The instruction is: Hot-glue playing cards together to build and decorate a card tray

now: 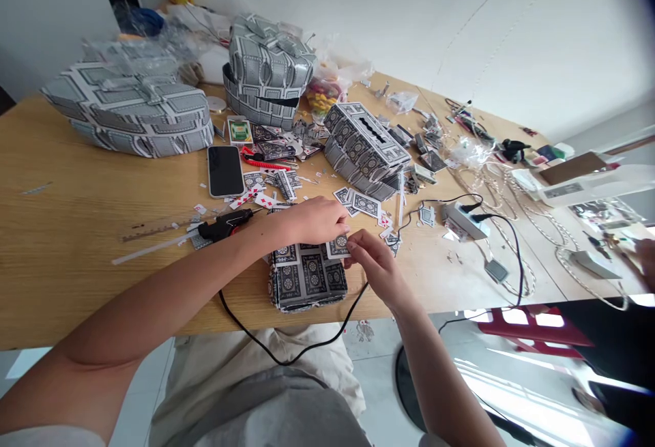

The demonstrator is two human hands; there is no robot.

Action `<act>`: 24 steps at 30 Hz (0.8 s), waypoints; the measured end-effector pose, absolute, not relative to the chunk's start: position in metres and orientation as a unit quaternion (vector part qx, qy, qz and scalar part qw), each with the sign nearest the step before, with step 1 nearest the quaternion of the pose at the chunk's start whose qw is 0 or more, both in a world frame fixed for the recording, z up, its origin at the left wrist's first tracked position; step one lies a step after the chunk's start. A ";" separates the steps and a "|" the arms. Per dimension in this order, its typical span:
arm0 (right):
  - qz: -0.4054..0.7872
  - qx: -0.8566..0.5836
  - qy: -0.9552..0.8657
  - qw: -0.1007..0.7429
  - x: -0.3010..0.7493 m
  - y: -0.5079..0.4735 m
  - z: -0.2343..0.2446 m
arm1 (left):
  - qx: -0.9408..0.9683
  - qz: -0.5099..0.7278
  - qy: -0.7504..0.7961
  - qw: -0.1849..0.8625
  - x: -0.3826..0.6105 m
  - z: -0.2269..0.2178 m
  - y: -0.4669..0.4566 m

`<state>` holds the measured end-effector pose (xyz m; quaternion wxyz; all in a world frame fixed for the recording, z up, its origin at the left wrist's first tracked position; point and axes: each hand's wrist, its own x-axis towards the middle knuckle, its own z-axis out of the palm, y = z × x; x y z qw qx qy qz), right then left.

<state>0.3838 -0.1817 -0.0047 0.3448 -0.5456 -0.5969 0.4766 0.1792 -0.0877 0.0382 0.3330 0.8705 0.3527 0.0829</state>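
A small box covered in dark patterned playing cards [313,276] lies at the table's front edge, between my arms. My right hand [376,263] pinches a playing card [336,248] by its right side, over the box's right edge. Bent over the box's far part, my left hand [322,220] has its fingers curled down at the card's upper edge. Its fingertips are partly hidden. Left of the box, a black hot glue gun [224,224] lies under my left forearm, its cord looping past the table edge.
A phone [226,171], a red cutter [263,160] and loose cards [366,205] lie beyond the box. Behind stand a card-covered tissue box [366,140], a lidded woven box [269,68] and a boat-shaped one [138,109]. A power strip [464,220] with cables sits right.
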 end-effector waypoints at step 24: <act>0.449 -0.553 -0.612 0.343 0.375 -0.182 -0.011 | 0.877 0.029 0.362 0.313 0.179 0.033 -0.084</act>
